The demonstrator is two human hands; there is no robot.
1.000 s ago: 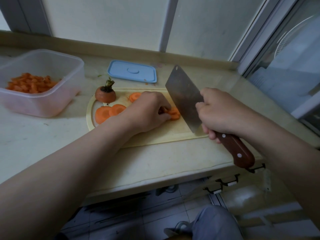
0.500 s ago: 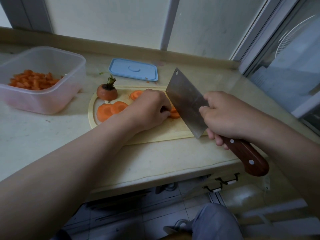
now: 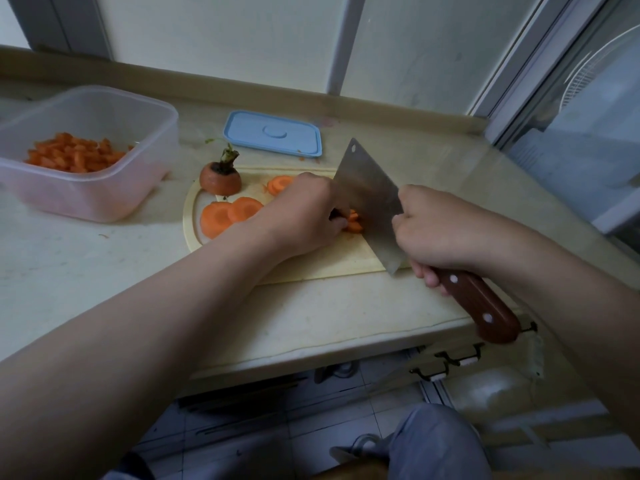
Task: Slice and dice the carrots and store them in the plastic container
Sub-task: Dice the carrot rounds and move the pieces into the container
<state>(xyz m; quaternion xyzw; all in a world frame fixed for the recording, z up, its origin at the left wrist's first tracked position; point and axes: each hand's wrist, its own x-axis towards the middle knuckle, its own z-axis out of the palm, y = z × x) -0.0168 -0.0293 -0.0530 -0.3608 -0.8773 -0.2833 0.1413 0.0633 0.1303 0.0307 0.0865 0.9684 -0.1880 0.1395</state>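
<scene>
The carrot pieces (image 3: 355,222) lie on the cutting board (image 3: 311,268), held under the curled fingertips of the left hand (image 3: 304,216). The cleaver (image 3: 367,199) blade stands just beside those fingers, against the pieces; the right hand (image 3: 440,230) is wrapped tightly round its wooden handle. Round carrot slices (image 3: 228,214) and a carrot top (image 3: 220,178) sit at the board's left end. On the worktop (image 3: 104,271) further left is the plastic container (image 3: 104,199) holding diced carrots (image 3: 76,155), with a blue lid (image 3: 273,135) lying behind the board.
</scene>
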